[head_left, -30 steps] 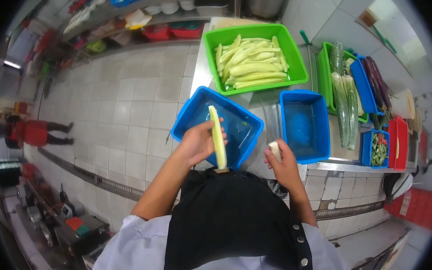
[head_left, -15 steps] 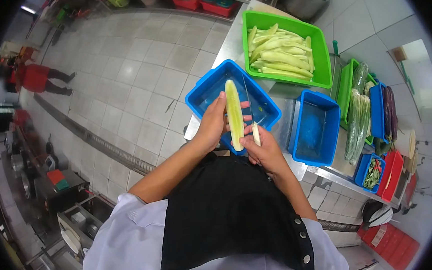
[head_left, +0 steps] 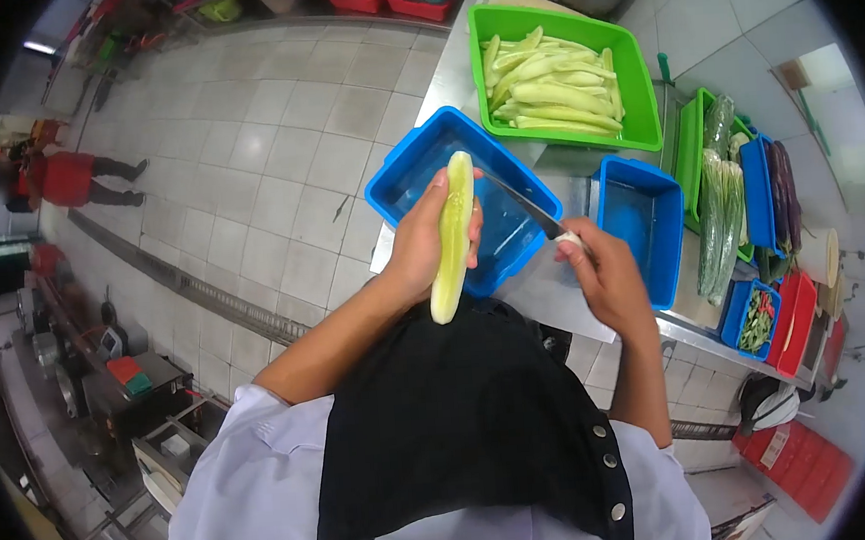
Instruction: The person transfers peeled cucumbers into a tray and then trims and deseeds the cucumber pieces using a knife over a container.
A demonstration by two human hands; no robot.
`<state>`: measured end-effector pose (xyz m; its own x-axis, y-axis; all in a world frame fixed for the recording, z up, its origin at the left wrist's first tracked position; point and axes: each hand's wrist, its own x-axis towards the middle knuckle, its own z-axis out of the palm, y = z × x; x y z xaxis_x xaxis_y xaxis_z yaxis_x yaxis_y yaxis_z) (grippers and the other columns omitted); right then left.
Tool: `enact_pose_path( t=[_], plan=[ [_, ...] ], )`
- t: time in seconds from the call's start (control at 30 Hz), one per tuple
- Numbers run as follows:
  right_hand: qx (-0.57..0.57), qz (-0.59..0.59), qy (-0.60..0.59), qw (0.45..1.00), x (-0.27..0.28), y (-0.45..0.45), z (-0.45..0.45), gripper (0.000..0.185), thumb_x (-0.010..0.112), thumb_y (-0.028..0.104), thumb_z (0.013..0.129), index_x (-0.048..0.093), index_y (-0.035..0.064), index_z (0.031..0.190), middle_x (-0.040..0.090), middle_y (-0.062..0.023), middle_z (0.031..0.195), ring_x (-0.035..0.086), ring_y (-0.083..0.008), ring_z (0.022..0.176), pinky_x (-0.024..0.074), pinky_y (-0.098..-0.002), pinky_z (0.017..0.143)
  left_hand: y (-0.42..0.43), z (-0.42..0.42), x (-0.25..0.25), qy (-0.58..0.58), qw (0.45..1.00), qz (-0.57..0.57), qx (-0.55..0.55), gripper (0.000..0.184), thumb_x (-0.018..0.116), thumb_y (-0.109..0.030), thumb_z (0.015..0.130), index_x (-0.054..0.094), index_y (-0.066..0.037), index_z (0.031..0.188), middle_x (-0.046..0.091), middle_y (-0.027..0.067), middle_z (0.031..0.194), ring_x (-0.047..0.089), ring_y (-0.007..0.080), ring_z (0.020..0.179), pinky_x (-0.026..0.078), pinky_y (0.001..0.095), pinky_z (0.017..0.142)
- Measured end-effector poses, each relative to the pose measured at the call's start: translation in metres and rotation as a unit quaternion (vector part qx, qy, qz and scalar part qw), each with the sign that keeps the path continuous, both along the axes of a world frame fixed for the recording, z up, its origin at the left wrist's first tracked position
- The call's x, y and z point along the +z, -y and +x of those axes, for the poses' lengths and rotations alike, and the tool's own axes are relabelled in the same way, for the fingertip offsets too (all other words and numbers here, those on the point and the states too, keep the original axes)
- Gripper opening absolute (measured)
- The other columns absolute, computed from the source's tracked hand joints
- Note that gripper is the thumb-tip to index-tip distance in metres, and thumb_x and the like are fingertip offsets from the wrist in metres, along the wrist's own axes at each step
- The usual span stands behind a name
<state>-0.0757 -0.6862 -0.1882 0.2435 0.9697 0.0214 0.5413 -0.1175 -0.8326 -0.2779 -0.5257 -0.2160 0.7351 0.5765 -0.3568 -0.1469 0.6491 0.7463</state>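
My left hand (head_left: 419,243) is wrapped round a long pale green, halved vegetable (head_left: 454,236), its cut face with a seedy middle turned up. It is held over the near left part of a blue basin (head_left: 409,151). My right hand (head_left: 605,276) grips the white handle of a knife (head_left: 528,206), whose blade points up and left over the same basin, its tip close to the vegetable. Behind, a green tub (head_left: 642,105) holds several pale green pieces (head_left: 561,95).
A second blue basin (head_left: 671,238) stands to the right. Further right are wrapped green vegetables (head_left: 718,215), purple eggplants (head_left: 784,190), a small blue tray (head_left: 728,335) and a red tray (head_left: 794,340). A person in red (head_left: 65,179) is at far left.
My right hand with the knife has moved right, away from the vegetable, after coming up against it half a second ago. The vegetable now tilts, its lower end nearer my apron.
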Motion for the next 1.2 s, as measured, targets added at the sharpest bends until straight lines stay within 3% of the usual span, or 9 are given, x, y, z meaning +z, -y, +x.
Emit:
enact_pose_path(
  t=[0.1, 0.3, 0.6, 0.73, 0.8, 0.93, 1.0, 1.2],
  plan=[
    [-0.016, -0.090, -0.011, 0.996, 0.028, 0.001, 0.010, 0.050, 0.061, 0.012, 0.105, 0.058, 0.0216, 0.154, 0.071, -0.0185, 0.092, 0.066, -0.0311, 0.076, 0.0532, -0.0374, 0.075, 0.003, -0.002, 0.005, -0.007, 0.999, 0.011, -0.036, 0.057, 0.027, -0.048, 0.116, 0.045, -0.008, 0.153, 0.055, 0.0063, 0.078, 0.053, 0.0144, 0.053, 0.047, 0.0266, 0.048],
    [0.046, 0.001, 0.157, 0.986, 0.012, -0.004, 0.021, 0.057, 0.063, 0.006, 0.100, 0.061, 0.0298, 0.152, 0.067, -0.0126, 0.085, 0.063, -0.0319, 0.073, 0.0525, -0.0404, 0.070, -0.001, -0.002, 0.017, -0.034, 0.994, 0.037, -0.102, 0.055, 0.029, -0.043, 0.115, 0.042, -0.009, 0.157, 0.056, 0.0060, 0.079, 0.054, 0.0118, 0.055, 0.050, 0.0240, 0.048],
    [0.038, -0.008, 0.136, 0.990, 0.006, -0.005, 0.018, 0.056, 0.065, 0.007, 0.098, 0.064, 0.0303, 0.149, 0.067, -0.0117, 0.082, 0.065, -0.0314, 0.071, 0.0526, -0.0409, 0.068, 0.004, 0.000, 0.035, -0.127, 0.988, 0.042, -0.071, 0.051, 0.031, -0.039, 0.115, 0.052, -0.011, 0.151, 0.056, 0.0044, 0.085, 0.058, 0.0103, 0.066, 0.051, 0.0245, 0.049],
    [0.038, -0.023, 0.112, 0.993, 0.008, -0.001, 0.014, 0.054, 0.064, 0.006, 0.099, 0.064, 0.0287, 0.149, 0.069, -0.0130, 0.083, 0.065, -0.0313, 0.069, 0.0529, -0.0403, 0.068, 0.000, -0.001, 0.029, -0.103, 0.990, 0.063, -0.073, 0.051, 0.032, -0.041, 0.115, 0.053, -0.011, 0.151, 0.056, 0.0042, 0.083, 0.058, 0.0103, 0.064, 0.052, 0.0247, 0.049],
    [0.030, -0.068, 0.081, 0.994, 0.011, 0.003, 0.012, 0.052, 0.063, 0.006, 0.101, 0.065, 0.0259, 0.149, 0.070, -0.0151, 0.083, 0.065, -0.0303, 0.068, 0.0524, -0.0383, 0.068, -0.004, -0.002, 0.031, -0.124, 0.985, 0.080, -0.093, 0.050, 0.028, -0.039, 0.115, 0.058, -0.011, 0.144, 0.057, 0.0065, 0.084, 0.059, 0.0129, 0.070, 0.055, 0.0290, 0.057],
    [0.013, -0.101, 0.043, 0.994, 0.015, 0.008, 0.008, 0.050, 0.062, 0.006, 0.102, 0.064, 0.0236, 0.149, 0.069, -0.0175, 0.082, 0.063, -0.0296, 0.066, 0.0507, -0.0367, 0.067, -0.001, 0.000, 0.032, -0.163, 0.976, 0.089, -0.112, 0.051, 0.028, -0.039, 0.115, 0.064, -0.010, 0.136, 0.058, 0.0064, 0.079, 0.058, 0.0135, 0.066, 0.053, 0.0295, 0.059],
    [0.003, -0.059, 0.016, 0.998, 0.012, 0.010, 0.007, 0.050, 0.062, 0.005, 0.102, 0.065, 0.0230, 0.149, 0.068, -0.0189, 0.081, 0.058, -0.0299, 0.063, 0.0491, -0.0363, 0.066, -0.001, 0.003, 0.023, -0.154, 0.974, 0.122, -0.115, 0.053, 0.027, -0.040, 0.115, 0.067, -0.009, 0.129, 0.060, 0.0062, 0.076, 0.057, 0.0140, 0.063, 0.051, 0.0296, 0.061],
    [-0.015, -0.104, 0.026, 0.994, 0.025, 0.015, -0.001, 0.050, 0.062, 0.007, 0.103, 0.064, 0.0241, 0.149, 0.070, -0.0205, 0.083, 0.061, -0.0319, 0.063, 0.0498, -0.0378, 0.067, 0.002, 0.008, 0.021, -0.169, 0.970, 0.140, -0.102, 0.052, 0.028, -0.039, 0.115, 0.068, -0.008, 0.125, 0.061, 0.0056, 0.075, 0.057, 0.0132, 0.062, 0.049, 0.0291, 0.061]
  ],
)
